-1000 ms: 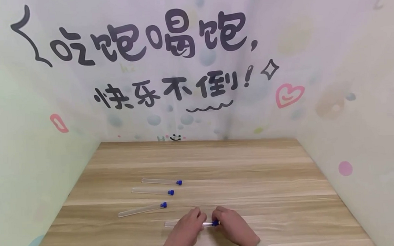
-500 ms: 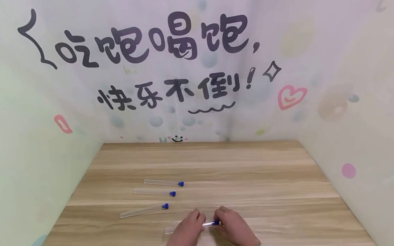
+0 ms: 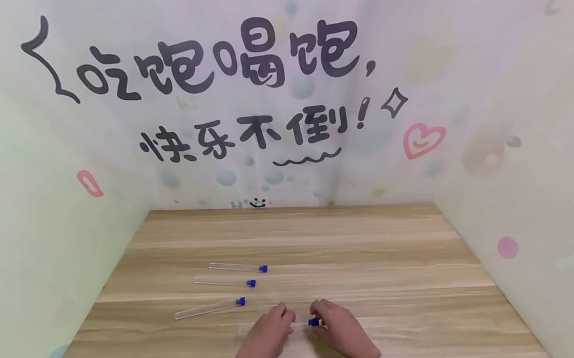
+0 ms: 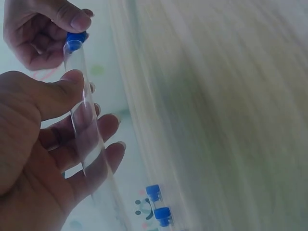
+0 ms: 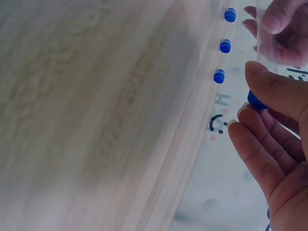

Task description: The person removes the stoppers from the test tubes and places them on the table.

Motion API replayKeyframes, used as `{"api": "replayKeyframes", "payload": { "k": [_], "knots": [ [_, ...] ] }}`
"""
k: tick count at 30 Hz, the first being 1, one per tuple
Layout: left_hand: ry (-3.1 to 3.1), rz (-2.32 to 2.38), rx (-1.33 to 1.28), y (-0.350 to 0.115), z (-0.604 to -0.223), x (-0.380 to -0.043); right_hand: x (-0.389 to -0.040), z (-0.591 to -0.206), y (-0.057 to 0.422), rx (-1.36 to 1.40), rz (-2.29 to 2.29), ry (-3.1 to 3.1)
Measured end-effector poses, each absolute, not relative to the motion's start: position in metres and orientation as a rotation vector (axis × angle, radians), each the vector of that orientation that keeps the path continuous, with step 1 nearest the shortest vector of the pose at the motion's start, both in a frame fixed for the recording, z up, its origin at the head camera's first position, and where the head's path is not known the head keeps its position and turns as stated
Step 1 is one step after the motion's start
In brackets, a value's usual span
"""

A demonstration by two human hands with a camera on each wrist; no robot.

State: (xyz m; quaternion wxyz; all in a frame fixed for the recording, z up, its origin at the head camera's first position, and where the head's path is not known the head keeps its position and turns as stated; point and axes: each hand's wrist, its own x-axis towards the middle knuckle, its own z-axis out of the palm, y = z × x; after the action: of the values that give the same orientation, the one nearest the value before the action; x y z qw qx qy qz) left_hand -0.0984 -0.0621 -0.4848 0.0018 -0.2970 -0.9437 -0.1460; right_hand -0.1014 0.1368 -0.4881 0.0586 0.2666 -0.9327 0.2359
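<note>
A clear test tube lies crosswise between my two hands near the front of the table. My left hand holds its body, with the thumb on one side and the fingers behind, as the left wrist view shows. A blue stopper sits at the tube's mouth, its narrower part inside the glass-clear wall. My right hand pinches this stopper between thumb and fingers. The stopper is partly hidden by the right thumb in the right wrist view. The tube looks see-through, with nothing visible inside.
Three more clear tubes with blue stoppers lie to the left on the wooden table: a far one, a middle one and a near one. A printed cloth wall stands behind the table.
Fingers of my right hand have loosened slightly, so more of the blue stopper shows. The bright glare on the tube has faded. Both hands stay in nearly the same place.
</note>
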Motion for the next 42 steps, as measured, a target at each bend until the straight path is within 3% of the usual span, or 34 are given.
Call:
{"api": "replayKeyframes", "payload": {
  "k": [28,42],
  "knots": [
    [-3.035,-0.434,-0.818,-0.119,-0.499,-0.096,-0.091,-0.504,0.196,0.455,0.627,-2.868],
    [-3.050,-0.455,-0.830,-0.124,-0.502,-0.095,-0.085,-0.507,0.216,0.576,0.718,-2.946]
  ]
}}
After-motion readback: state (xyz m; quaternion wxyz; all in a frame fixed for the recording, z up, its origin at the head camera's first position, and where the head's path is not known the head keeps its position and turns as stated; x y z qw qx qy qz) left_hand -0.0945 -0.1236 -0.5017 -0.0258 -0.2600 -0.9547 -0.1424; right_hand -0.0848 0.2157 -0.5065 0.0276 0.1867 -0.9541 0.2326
